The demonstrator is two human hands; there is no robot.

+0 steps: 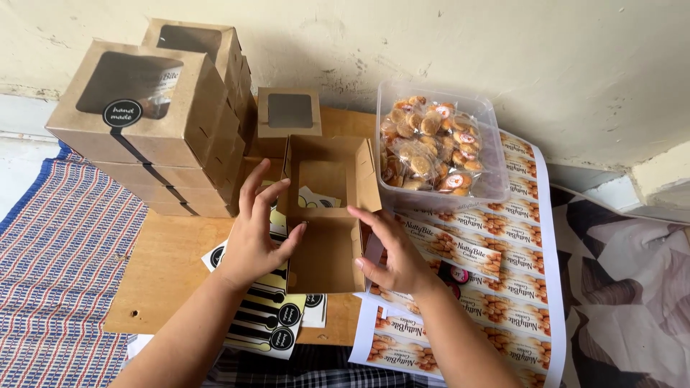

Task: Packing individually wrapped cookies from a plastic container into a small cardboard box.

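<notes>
An open, empty brown cardboard box (325, 248) with a windowed lid lies on a low wooden board (169, 269). My left hand (253, 233) rests against the box's left wall, fingers spread. My right hand (392, 248) presses on the right wall and its side flap, fingers apart. Neither hand grips anything. A clear plastic tub (489, 188) of wrapped cookies stands just right of the box.
Stacked closed brown window boxes (154, 126) with black round stickers fill the back left. Sheets of printed cookie labels (503, 287) lie on the right. Black round stickers and striped strips (273, 316) lie under my left wrist. A striped mat (57, 259) covers the left.
</notes>
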